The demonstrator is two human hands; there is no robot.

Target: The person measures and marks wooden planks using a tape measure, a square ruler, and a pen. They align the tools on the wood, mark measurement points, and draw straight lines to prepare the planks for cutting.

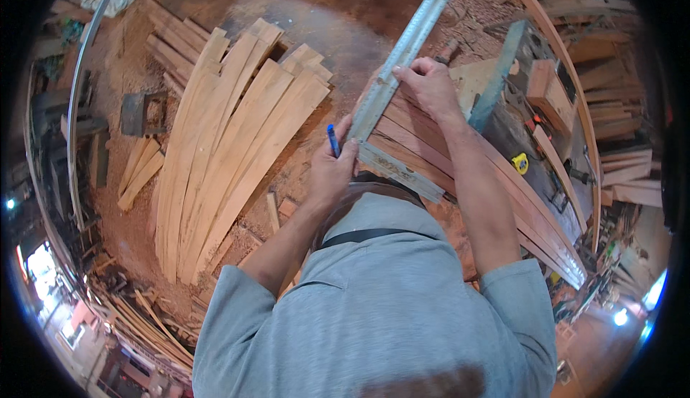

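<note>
Carpenter's square (pixel 415 35) is silvery metal, scuffed — long graduated blade, shorter brown-stained arm at a right angle. It's held two-handed, short arm overlapping reddish planks (pixel 528 197). Long axis runs near-left to far-right; short arm points lower right. Right hand (pixel 430 90) fingers pinch the blade; left hand (pixel 333 170) fingers grip the corner — plus blue pen (pixel 333 141).

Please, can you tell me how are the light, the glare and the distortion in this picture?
Head view: the round fisheye image darkens to black at its rim; the lamp at lower right glares, and the bright opening at lower left is washed out; the reddish boards shine at their near end; the ruler has clear edges, but its fine marks are unreadable.
</note>
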